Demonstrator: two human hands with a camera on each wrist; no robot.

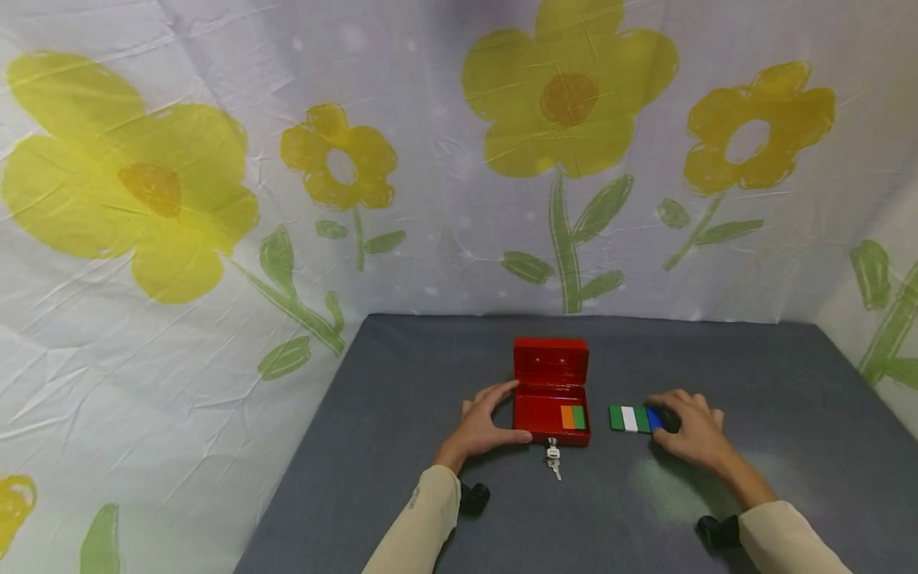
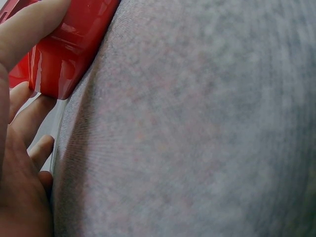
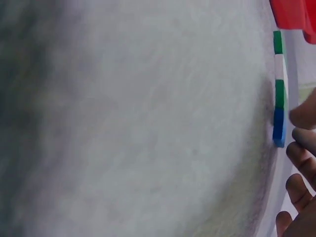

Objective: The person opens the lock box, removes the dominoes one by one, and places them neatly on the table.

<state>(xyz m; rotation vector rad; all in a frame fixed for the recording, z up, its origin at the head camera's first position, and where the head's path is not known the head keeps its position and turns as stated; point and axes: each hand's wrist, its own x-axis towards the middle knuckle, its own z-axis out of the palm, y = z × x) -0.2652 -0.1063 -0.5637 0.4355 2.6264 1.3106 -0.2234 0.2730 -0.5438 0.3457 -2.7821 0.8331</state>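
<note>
A red metal cash box [image 1: 534, 410] stands with its lid raised, an orange tile [image 1: 567, 417] and a green tile [image 1: 578, 417] lying side by side in its right part. My left hand [image 1: 482, 422] grips the box's left side, thumb at the front corner and fingers toward the back. Right of the box, a row of touching tiles lies on the table: green [image 1: 615, 418], white [image 1: 629, 418], green, blue [image 3: 278, 126]. Just over the blue end is my right hand [image 1: 692, 430]; a small gap shows between its thumb and the blue tile in the right wrist view.
Keys [image 1: 554, 462] hang from the lock at the box's front. The dark grey table [image 1: 430, 351] extends around the box. Behind and to the sides hangs a white cloth [image 1: 430, 239] printed with yellow flowers. A black wrist device [image 1: 717, 532] sits by each sleeve.
</note>
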